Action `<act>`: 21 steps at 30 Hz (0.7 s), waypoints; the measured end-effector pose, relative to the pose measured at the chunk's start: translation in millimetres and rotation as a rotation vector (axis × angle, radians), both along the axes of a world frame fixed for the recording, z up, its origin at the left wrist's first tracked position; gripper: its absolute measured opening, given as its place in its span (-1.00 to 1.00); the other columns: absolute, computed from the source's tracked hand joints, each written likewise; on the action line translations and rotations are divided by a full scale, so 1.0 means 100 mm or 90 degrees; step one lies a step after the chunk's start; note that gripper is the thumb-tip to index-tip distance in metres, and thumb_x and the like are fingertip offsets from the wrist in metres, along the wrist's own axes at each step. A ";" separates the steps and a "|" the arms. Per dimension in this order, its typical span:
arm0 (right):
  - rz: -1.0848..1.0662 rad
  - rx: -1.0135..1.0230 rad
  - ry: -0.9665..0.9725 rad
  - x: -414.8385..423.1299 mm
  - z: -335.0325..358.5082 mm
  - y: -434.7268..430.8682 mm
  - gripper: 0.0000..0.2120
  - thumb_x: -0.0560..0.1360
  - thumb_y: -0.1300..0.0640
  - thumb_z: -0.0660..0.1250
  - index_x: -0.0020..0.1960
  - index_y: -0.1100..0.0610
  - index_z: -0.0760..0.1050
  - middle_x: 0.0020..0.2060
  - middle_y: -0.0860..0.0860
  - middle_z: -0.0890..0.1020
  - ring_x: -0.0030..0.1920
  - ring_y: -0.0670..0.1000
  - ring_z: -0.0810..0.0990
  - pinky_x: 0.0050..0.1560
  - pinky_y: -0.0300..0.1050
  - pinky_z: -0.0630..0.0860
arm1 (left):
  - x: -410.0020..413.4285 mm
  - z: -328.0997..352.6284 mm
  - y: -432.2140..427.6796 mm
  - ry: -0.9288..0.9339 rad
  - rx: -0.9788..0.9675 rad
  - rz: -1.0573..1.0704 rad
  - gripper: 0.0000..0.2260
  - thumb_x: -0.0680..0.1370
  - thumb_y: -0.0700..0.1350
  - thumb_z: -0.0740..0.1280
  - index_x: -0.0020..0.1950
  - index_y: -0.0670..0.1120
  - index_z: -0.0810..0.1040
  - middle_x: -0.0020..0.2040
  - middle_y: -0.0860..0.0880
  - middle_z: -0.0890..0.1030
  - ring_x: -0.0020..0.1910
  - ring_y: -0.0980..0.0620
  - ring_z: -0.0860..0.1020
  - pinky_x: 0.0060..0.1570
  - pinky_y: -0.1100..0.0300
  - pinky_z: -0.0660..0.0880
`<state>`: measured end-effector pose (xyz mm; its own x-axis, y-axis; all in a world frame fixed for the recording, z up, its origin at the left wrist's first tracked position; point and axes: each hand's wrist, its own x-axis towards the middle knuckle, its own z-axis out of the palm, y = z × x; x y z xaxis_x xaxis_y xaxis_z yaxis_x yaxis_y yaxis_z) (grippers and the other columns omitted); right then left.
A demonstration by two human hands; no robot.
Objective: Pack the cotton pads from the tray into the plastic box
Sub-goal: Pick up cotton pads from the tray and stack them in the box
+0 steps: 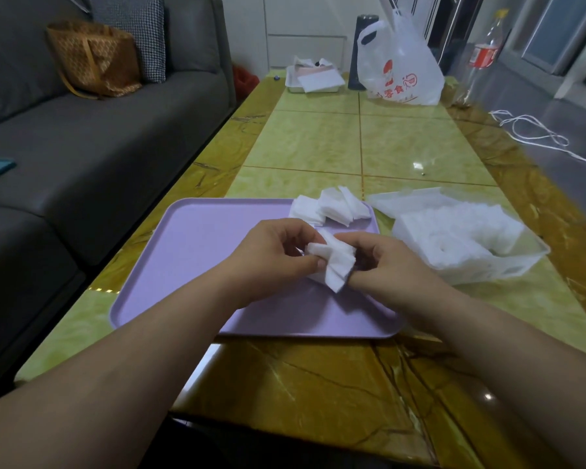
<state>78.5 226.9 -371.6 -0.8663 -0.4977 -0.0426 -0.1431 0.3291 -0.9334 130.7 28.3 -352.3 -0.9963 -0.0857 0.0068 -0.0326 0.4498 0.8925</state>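
Note:
A lilac tray (197,252) lies on the table in front of me. Above its right half, my left hand (271,255) and my right hand (386,262) both pinch a small bunch of white cotton pads (335,262) between them. A loose heap of cotton pads (332,206) lies at the tray's far right corner. Right of the tray stands the clear plastic box (508,270), holding stacked cotton pads (454,231), its lid (403,199) open toward the back.
The table (318,143) is glossy green and brown stone. At its far end stand a white tray of papers (313,79), a dark cylinder (361,52), a white plastic bag (400,69) and a bottle (484,52). A grey sofa (82,140) runs along the left.

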 end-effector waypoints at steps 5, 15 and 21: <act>0.008 0.001 0.009 -0.01 -0.02 0.02 -0.47 0.42 0.36 0.53 0.21 -0.14 0.56 0.11 -0.09 0.72 0.11 -0.15 0.69 0.12 -0.25 0.62 | -0.03 -0.02 0.04 0.061 -0.107 -0.024 -0.81 0.47 -0.20 0.51 -0.06 0.07 0.61 -0.16 0.09 0.62 -0.41 0.24 0.48 -0.33 0.39 0.42; -0.069 0.010 0.039 -0.02 -0.08 -0.02 -0.52 0.42 0.27 0.52 0.25 -0.12 0.59 0.05 -0.11 0.74 0.07 -0.15 0.71 0.21 -0.05 0.63 | 0.02 0.14 -0.11 0.043 -0.040 0.044 -0.91 0.45 -0.11 0.58 -0.14 0.01 0.70 -0.35 -0.12 0.55 -0.40 0.06 0.43 -0.42 0.30 0.36; -0.076 0.011 0.033 -0.04 -0.10 -0.04 -0.52 0.38 0.17 0.55 0.26 -0.08 0.60 0.08 -0.10 0.74 0.10 -0.11 0.71 0.23 0.01 0.64 | 0.06 0.25 -0.21 -0.006 0.104 -0.032 -0.90 0.44 -0.31 0.50 -0.10 -0.27 0.61 -0.35 -0.22 0.62 -0.39 -0.03 0.51 -0.41 0.20 0.37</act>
